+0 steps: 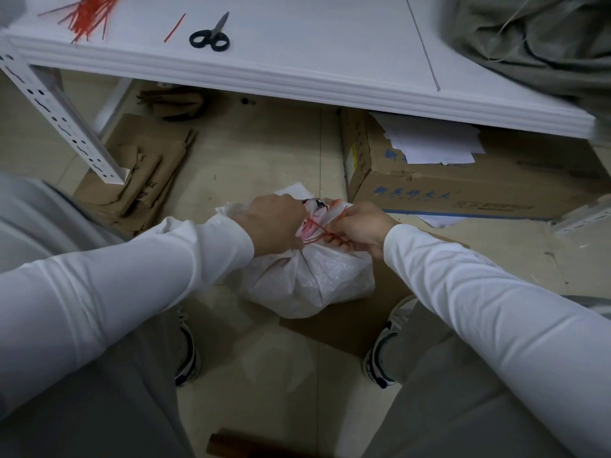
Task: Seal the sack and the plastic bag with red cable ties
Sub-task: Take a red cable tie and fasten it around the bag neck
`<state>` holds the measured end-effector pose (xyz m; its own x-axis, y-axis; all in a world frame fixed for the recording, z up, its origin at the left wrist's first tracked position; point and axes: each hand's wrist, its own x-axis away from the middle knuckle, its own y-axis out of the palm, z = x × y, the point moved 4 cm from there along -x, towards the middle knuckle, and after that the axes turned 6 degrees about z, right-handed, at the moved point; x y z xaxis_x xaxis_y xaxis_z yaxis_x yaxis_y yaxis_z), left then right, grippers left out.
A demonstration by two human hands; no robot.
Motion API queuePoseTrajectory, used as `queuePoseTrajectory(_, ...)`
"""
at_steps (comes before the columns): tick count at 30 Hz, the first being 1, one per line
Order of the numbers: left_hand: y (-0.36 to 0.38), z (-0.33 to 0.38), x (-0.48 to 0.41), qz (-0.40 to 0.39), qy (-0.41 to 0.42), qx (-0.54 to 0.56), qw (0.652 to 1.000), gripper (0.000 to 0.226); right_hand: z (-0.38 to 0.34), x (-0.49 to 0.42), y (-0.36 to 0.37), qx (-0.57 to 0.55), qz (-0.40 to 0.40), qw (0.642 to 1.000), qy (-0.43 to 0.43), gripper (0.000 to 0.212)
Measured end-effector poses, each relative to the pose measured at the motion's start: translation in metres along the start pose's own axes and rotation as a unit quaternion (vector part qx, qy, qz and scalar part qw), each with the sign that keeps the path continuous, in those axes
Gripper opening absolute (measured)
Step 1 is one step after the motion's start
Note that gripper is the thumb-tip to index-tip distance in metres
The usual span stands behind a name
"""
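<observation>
- Bag (pixel 307 279): white plastic, full, on the floor between the person's shoes, partly on a flat cardboard sheet (pixel 347 325). Neck gathered into a bunch at the top, w/ pink/dark print showing.
- Tie (pixel 322 230): red, looped around the gathered neck; its thin tail runs toward the R hand.
- L hand (pixel 274 223): fingers closed around the bunched neck from the left, gripping it just above the bag's body.
- R hand (pixel 358 228): fingers curled shut, pinching the tie at the neck's right side; touching the bag.
- Both sleeves white, arms reaching down from the lower corners.
- Table (pixel 297 71): white, above/behind the bag. On it: pile of spare red ties (pixel 89 13) at far left, one loose tie (pixel 174 27) beside it, black-handled scissors (pixel 211 36) near that.
- Sack (pixel 542 38): grey-green cloth, crumpled on the table's right end, well apart from the hands.
- Under table: box (pixel 446 190) w/ blue print and white papers on top, at right; brown paper bags (pixel 142 173) at left by the table leg.
</observation>
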<state>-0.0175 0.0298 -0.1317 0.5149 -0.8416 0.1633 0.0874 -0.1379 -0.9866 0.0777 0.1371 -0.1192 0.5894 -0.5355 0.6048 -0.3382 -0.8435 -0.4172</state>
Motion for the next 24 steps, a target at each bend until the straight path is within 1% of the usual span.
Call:
queuePoseTrajectory(2, -0.002, -0.001, -0.002, -0.001, 0.018, -0.027, 0.999, 0.045, 0.0, -0.002, -0.003, 0.017, 0.007, 1.0, -0.001, 0.009)
queuePoseTrajectory(4, -0.005, -0.001, -0.003, 0.011, 0.043, -0.045, 0.998, 0.047, 0.002, -0.005, -0.006, 0.025, 0.01, 1.0, -0.001, 0.008)
queuePoseTrajectory(10, -0.011, -0.001, 0.002, 0.096, 0.159, -0.094, 0.978, 0.051, 0.009, -0.006, -0.005, -0.016, -0.025, 0.999, 0.02, 0.004)
queuePoseTrajectory(13, -0.007, -0.004, 0.0, 0.09, 0.201, -0.123, 0.968, 0.054, 0.012, -0.005, 0.0, -0.028, -0.035, 0.999, 0.029, 0.006)
queuePoseTrajectory(15, -0.005, -0.004, 0.0, 0.085, 0.203, -0.142, 0.965, 0.056, 0.012, -0.005, 0.001, -0.01, -0.025, 0.999, 0.021, 0.008)
queuePoseTrajectory(18, -0.002, 0.002, 0.002, 0.097, 0.193, -0.156, 0.964, 0.056, 0.009, -0.007, -0.001, -0.003, 0.007, 1.0, 0.005, 0.004)
queuePoseTrajectory(22, -0.002, 0.011, 0.006, 0.134, 0.186, -0.092, 0.969, 0.052, 0.009, -0.009, -0.004, -0.042, 0.008, 0.999, 0.007, 0.002)
queuePoseTrajectory(24, 0.0, 0.012, 0.009, 0.132, 0.173, -0.048, 0.975, 0.047, 0.011, -0.01, -0.004, -0.062, 0.002, 0.998, 0.019, 0.01)
